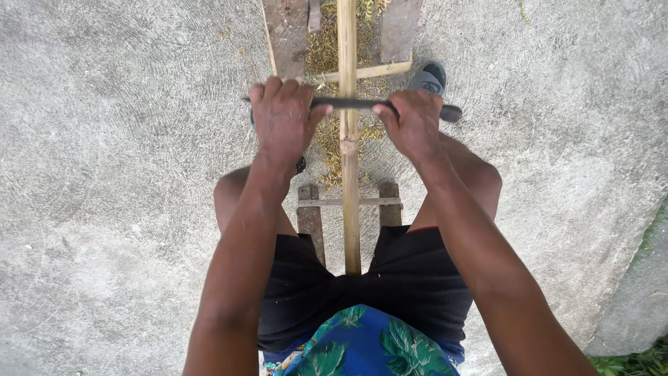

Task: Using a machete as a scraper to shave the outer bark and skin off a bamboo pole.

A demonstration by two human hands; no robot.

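While both fists grip: left hand [282, 118] and right hand [412, 122] are each clamped on one end of the blade [351, 104]
Blade: thin, dark, flat metal, long axis running left to right, lying across the bamboo pole [348, 139]
Pole: pale, smooth, jointed, pointing straight away from the lap over a rough wooden frame [311, 216]
Ground: grey, coarse concrete [125, 174] with yellow shavings [332, 150]

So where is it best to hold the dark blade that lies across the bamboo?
Probably at its two ends, from above, one hand each side of the bamboo. The blade lies crosswise over it, and the left hand and right hand already grip there, leaving the middle free.
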